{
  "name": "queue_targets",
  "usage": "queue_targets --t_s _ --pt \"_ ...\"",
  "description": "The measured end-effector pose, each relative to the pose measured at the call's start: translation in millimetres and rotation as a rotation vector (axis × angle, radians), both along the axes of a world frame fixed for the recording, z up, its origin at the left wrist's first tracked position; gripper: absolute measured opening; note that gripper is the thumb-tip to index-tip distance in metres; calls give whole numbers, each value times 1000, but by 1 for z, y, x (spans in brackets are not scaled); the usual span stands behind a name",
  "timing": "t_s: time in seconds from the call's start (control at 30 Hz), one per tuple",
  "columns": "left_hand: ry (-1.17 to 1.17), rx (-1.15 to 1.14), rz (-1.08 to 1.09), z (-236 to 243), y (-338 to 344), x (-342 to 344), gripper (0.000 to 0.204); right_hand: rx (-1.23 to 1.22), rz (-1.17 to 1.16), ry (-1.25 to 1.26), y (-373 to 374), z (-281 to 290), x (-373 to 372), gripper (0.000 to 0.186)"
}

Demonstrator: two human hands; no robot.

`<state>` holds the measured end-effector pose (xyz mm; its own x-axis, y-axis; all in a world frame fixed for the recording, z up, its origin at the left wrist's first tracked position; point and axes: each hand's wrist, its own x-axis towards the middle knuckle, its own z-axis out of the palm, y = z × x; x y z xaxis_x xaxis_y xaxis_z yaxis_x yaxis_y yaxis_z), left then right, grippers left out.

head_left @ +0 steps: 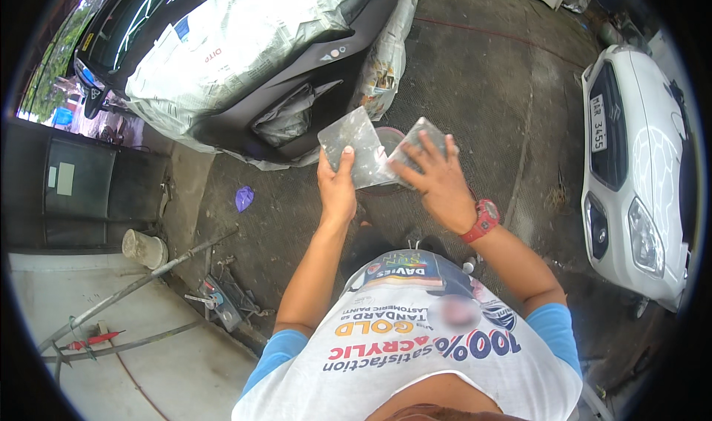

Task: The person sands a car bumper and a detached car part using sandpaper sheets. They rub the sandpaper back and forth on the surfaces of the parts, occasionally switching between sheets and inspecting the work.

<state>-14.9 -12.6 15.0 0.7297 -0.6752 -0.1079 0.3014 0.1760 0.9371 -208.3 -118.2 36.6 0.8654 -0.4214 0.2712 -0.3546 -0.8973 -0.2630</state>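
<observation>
My left hand (339,187) grips a thin, flat, squarish grey plate (347,136) with a scuffed, spotted face; the thumb lies on top and the other fingers are hidden beneath. My right hand (445,187), with a red watch (486,216) on its wrist, holds a smaller flat grey piece (404,153). Its fingers lie across that piece, close to the right edge of the plate. A small pinkish-red mark (380,153) shows between the two pieces. Below them, a round, reddish-rimmed container (391,132) is partly hidden.
Ahead left stands a dark car (311,61) masked with newspaper and plastic sheet (245,50). A white car (630,176) is at the right. A purple scrap (244,199) lies on the dark floor. Left are a whitish bucket (145,249), metal poles (148,279) and a grey tool (221,302).
</observation>
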Motion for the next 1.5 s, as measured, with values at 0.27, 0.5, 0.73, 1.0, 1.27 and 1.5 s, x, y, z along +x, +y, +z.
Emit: queue_targets --t_s 0.27,0.5,0.73,1.0,1.27,1.5 --pt "-302 167 -29 4 2 1 42 33 90 -9 13 7 3 61" --pt "98 -49 40 -3 6 21 40 181 292 -220 28 46 0 68" --pt "212 -52 -170 10 3 -3 40 276 -49 0 -15 -6 7 60" --pt "236 -59 -5 10 -2 14 43 1394 82 -481 -1 3 18 57" --pt "177 -109 47 20 -3 9 49 1145 -121 -133 -19 -18 -4 62" --pt "461 38 -493 19 20 2 54 1900 5 -687 -43 -26 -16 40"
